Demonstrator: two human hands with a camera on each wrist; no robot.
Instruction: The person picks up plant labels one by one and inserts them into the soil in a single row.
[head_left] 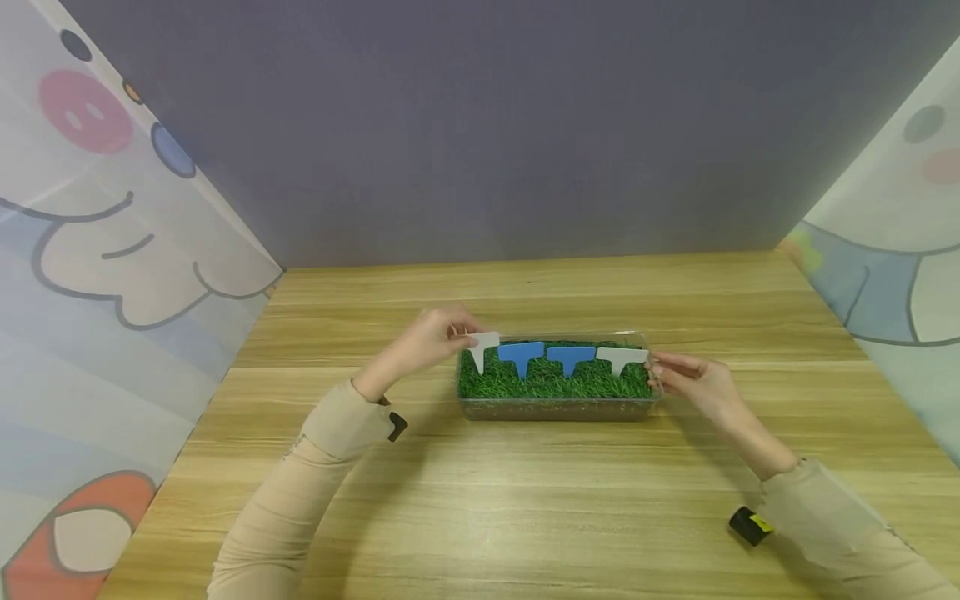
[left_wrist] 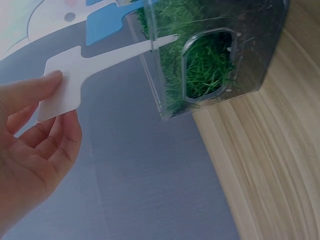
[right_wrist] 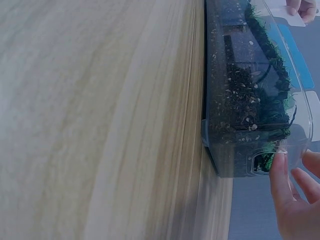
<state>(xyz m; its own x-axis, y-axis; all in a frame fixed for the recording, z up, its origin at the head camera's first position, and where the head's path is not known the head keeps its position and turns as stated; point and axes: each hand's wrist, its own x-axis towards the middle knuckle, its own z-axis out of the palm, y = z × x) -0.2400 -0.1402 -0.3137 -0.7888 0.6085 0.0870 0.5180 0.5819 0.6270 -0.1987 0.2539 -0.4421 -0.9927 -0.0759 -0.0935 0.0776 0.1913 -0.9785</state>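
A clear plastic box holds dark soil topped with green artificial grass. My left hand pinches the head of a white T-shaped plant label between thumb and fingers. The label's pointed stem leans down into the grass at the box's left end. My right hand holds the box's right end, thumb against the end wall near the rim. Standing in a row between the hands are two blue plant labels and another white plant label, which is nearest the right hand.
The box stands on a wood-grain table. Behind the table rises a dark grey panel, with cartoon-printed sheets at both sides. An oval opening shows in the box's end wall. Black wrist devices hang beside both sleeves.
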